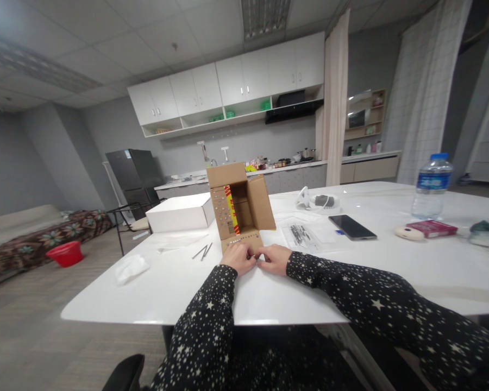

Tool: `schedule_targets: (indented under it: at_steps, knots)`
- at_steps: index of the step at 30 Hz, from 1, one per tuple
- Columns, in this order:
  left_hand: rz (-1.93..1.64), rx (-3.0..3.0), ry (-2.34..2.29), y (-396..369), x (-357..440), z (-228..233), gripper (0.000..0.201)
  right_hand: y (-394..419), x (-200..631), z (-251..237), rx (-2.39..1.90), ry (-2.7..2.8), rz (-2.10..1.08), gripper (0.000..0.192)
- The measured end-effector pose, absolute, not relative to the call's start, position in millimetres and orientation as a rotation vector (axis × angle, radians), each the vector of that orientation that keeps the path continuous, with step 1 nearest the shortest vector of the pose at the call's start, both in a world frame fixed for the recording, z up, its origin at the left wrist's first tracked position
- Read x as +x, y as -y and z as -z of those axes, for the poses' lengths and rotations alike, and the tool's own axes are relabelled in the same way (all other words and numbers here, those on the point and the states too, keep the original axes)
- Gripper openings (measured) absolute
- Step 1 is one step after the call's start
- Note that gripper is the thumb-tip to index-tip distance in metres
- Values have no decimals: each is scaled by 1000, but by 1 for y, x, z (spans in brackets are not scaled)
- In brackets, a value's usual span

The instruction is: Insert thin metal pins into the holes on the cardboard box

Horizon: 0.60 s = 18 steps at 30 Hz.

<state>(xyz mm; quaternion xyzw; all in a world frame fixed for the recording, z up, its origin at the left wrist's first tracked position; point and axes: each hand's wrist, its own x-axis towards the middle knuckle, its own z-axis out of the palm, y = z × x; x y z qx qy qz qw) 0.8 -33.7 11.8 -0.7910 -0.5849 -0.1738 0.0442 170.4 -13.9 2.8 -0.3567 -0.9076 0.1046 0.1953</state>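
Observation:
An open cardboard box (225, 212) stands on the white table in front of me, its opening facing me and its flaps spread. Small silvery dots run over its left side and its near flap, and a yellow-and-red strip lies along the left of the opening. My left hand (238, 257) has its fingers curled over the low near flap. Right beside it, my right hand (274, 259) is closed in a pinch at the flap's right corner. Both sets of fingertips almost meet, and whatever small thing is between them is hidden.
Left of the box lie thin metal rods (204, 251), a crumpled white tissue (132, 269) and a white box (180, 213). To the right are a clear plastic packet (303, 237), a phone (352, 227), a pink box (432, 228) and a water bottle (431, 187).

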Motion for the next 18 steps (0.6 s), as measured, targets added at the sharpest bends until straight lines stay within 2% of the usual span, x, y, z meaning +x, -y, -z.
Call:
schedule_targets:
  at_steps: [18]
  knots:
    - [534,-2448,1725,29,-2,-8,11,11,170,0,-1015,2547,-287,28]
